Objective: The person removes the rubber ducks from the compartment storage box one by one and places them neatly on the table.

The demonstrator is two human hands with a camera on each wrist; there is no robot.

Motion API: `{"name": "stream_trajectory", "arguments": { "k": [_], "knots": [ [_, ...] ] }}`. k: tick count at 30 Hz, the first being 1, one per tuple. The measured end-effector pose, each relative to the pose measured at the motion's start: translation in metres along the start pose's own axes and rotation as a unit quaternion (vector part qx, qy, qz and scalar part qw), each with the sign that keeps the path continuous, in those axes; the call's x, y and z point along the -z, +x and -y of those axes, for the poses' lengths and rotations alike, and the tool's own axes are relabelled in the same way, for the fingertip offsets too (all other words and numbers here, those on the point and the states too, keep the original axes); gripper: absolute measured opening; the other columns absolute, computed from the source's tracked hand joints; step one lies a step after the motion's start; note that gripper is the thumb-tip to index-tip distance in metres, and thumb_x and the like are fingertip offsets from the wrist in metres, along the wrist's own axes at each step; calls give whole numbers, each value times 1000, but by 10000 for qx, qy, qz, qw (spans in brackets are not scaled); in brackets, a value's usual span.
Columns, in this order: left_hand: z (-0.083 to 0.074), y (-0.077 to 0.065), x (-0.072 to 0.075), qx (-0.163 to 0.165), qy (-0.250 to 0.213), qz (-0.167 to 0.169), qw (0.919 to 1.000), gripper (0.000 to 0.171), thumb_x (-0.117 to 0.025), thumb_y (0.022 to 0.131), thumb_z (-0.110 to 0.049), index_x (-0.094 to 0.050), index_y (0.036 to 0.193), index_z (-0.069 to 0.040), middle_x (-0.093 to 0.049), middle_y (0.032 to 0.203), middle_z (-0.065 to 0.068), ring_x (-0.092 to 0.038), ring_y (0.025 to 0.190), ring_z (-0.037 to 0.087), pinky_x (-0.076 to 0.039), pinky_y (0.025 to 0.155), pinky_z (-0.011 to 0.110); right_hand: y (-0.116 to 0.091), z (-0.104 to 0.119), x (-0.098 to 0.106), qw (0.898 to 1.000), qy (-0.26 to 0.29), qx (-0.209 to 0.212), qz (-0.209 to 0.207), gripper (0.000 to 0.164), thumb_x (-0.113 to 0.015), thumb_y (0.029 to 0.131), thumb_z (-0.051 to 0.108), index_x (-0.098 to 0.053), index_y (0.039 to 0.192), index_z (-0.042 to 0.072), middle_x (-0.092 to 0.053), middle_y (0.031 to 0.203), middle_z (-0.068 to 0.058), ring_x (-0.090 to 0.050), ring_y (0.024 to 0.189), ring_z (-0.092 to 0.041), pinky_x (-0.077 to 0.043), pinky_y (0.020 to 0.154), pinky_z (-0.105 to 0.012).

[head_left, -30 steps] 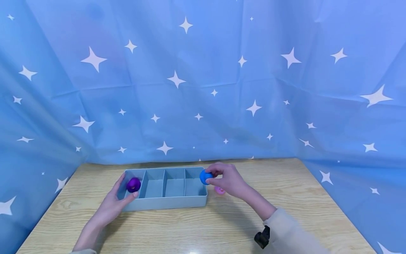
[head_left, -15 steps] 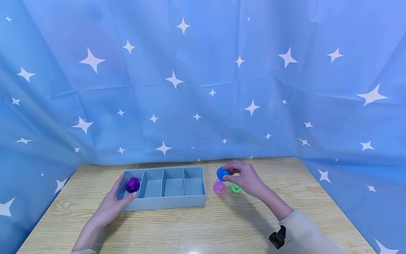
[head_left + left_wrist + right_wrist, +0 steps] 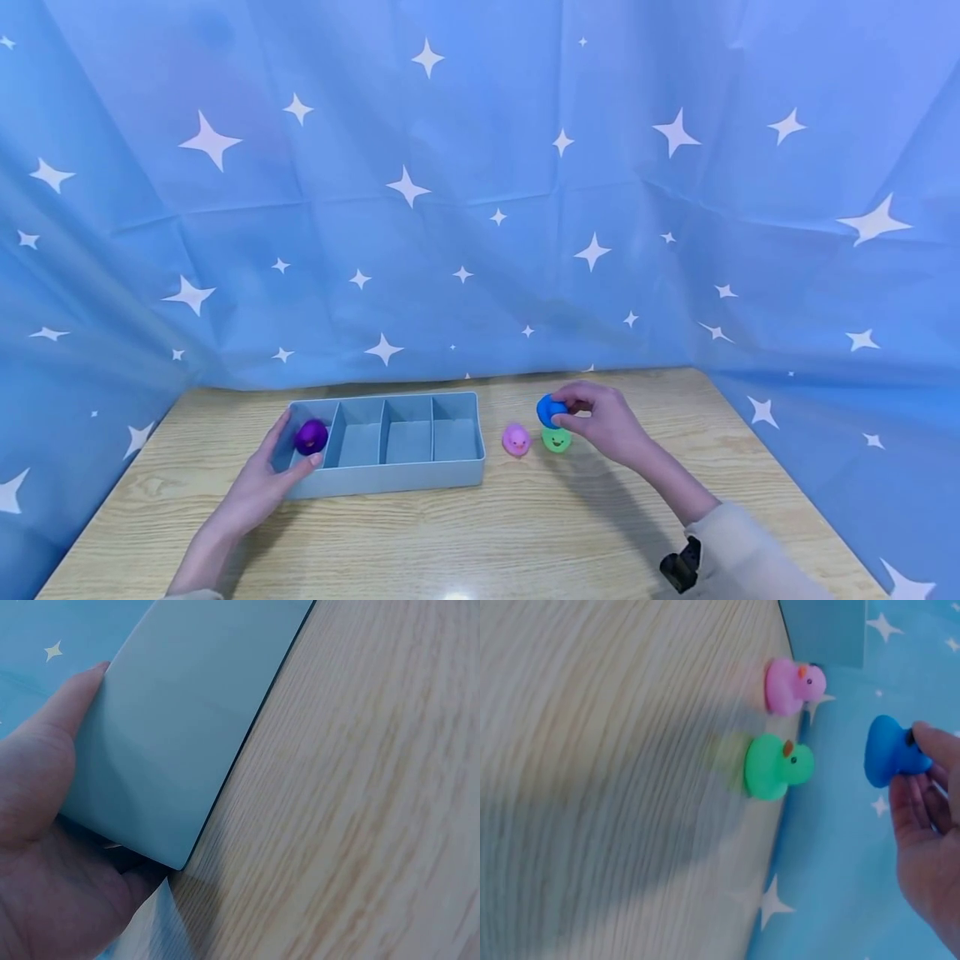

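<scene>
Between thumb and fingers my right hand (image 3: 603,421) pinches a blue rubber duck (image 3: 551,411), held above the table behind a green rubber duck (image 3: 557,440). In the right wrist view the blue duck (image 3: 889,754) is off the tabletop, its head partly hidden by the fingers. A pink rubber duck (image 3: 516,439) stands left of the green one. My left hand (image 3: 258,487) grips the left end of a grey-blue divided box (image 3: 390,479), thumb over the front rim. Inside the leftmost compartment sits a purple rubber duck (image 3: 311,437).
The box and ducks are on a wood-grain table (image 3: 465,542). A blue cloth with white stars (image 3: 480,167) hangs behind and at both sides. A small black device (image 3: 681,567) is fixed at the right sleeve.
My right hand has carried the blue duck rightward, from the box's right end to behind the green duck, uncovering the pink and green ducks. My left hand stays on the box.
</scene>
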State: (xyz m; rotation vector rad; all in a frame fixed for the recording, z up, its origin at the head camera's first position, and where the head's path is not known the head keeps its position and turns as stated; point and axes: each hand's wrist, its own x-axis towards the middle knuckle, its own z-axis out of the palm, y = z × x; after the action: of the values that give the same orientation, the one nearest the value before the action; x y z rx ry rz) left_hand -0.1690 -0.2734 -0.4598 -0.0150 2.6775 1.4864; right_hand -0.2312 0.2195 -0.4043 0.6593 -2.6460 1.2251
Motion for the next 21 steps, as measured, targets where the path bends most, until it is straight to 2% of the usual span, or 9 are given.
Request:
{"name": "stream_trajectory", "arguments": {
  "k": [6,12,21],
  "knots": [
    [0,0,0,-21,-16,-2,10000,107,-70,97,-47,8,166,-17,-4,167,30,-8,147,61,-17,110,78,-9,-8,7,10000,-77,-61,-7,22,-80,88,1,-77,109,0,-72,108,-7,-68,89,-18,-60,83,-38],
    [0,2,-2,-21,-61,24,10000,108,-70,97,-46,8,165,-16,-3,167,30,-6,147,60,-16,111,77,-21,-18,18,9997,-216,7,-65,25,-79,88,-2,-76,113,-3,-72,110,-12,-70,91,-22,-61,85,-40],
    [1,1,-1,-67,58,12,10000,107,-69,98,-45,8,165,-15,-4,166,31,-9,146,61,-18,110,78,-35,-42,26,9993,-355,-110,-71,24,-76,89,-5,-74,114,-7,-72,111,-17,-71,96,-30,-60,85,-42]
  ]
}}
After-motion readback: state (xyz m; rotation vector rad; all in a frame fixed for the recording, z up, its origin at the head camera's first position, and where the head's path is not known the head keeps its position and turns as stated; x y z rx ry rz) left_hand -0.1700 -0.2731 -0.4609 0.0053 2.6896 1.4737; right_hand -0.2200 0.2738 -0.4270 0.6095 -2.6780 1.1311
